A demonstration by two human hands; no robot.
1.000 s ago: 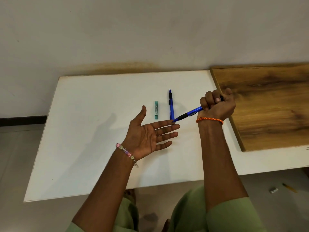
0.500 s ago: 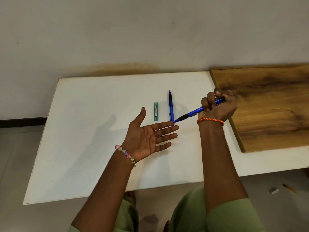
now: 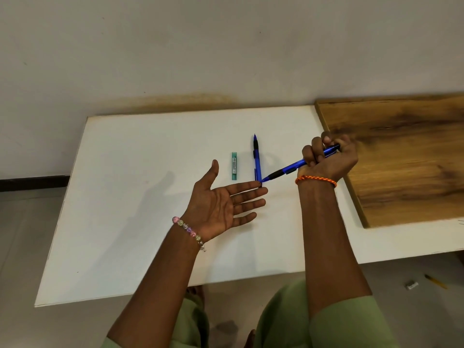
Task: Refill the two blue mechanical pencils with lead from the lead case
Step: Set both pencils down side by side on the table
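white table (image 3: 130,222) | on it: green lead case (image 3: 234,166); blue pencil (image 3: 256,156) just beside; wooden board (image 3: 401,156) at right

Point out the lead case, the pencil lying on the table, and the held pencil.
lead case (image 3: 234,166): head view, middle of its label.
lying pencil (image 3: 257,164): head view, blue barrel below the clip.
held pencil (image 3: 292,167): head view, blue barrel beside the right hand.
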